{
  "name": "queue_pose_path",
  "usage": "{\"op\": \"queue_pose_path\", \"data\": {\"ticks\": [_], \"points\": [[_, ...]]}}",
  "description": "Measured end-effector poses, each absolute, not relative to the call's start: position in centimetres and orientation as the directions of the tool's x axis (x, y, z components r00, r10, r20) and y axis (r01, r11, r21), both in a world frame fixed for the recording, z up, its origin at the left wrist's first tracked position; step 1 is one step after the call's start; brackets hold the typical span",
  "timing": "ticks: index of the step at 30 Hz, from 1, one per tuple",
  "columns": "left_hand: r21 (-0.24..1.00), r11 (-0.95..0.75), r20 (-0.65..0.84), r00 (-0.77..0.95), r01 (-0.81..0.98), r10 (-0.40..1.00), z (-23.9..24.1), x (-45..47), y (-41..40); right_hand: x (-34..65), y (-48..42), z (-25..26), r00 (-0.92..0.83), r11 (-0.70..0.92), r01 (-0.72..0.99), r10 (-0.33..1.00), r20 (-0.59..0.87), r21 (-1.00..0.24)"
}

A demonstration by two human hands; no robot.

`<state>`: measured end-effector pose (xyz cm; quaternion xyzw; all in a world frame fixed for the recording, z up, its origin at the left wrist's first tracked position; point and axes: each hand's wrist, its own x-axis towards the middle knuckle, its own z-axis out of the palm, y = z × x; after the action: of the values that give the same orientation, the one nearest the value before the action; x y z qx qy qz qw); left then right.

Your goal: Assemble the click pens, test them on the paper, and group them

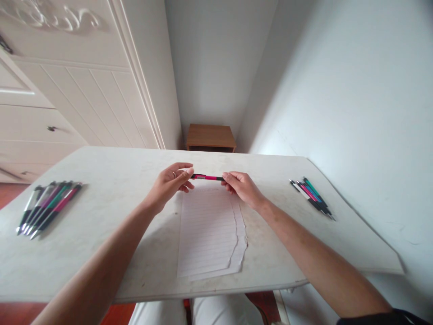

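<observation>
White lined sheets (206, 239) on counter (149, 257), pen groups at left (50, 207) and right (313, 197). Pink-and-black pen (212, 178) near sheets' far edge, left hand (172, 178) and right hand (240, 184) pinching opposite ends. Brown wooden stand (211, 135) beyond.

Left hand (173, 178) and right hand (244, 187) face each other, left fingers (184, 165) loosely spread, right fingers (230, 188) curled under the thumb (230, 179), forearms (117, 253) slanting back from the fingers
</observation>
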<state>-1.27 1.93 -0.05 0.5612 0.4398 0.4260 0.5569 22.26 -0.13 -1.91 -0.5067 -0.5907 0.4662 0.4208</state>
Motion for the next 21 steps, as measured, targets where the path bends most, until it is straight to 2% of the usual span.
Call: {"op": "queue_pose_path", "data": {"ticks": [4,11,18,21], "points": [[0.99,-0.095,0.06,0.3,0.103,0.952,-0.2,-1.2,1.7,22.1,-0.3,-1.7,-0.115,0.044,0.224,0.993,0.018,-0.974],[0.94,-0.179,0.121,0.209,0.289,0.97,-0.5,-0.7,1.7,22.0,-0.3,-1.8,-0.111,0.018,0.232,0.994,-0.008,-0.972],[0.888,-0.222,0.172,0.156,0.403,0.973,-0.3,-0.3,1.3,21.8,-0.5,-1.9,-0.093,0.09,0.25,0.993,0.068,-0.964],[0.901,-0.195,0.151,0.143,0.388,0.978,-0.4,-0.2,1.1,21.8,-0.6,-1.6,-0.099,0.122,0.266,0.99,0.099,-0.956]]}}
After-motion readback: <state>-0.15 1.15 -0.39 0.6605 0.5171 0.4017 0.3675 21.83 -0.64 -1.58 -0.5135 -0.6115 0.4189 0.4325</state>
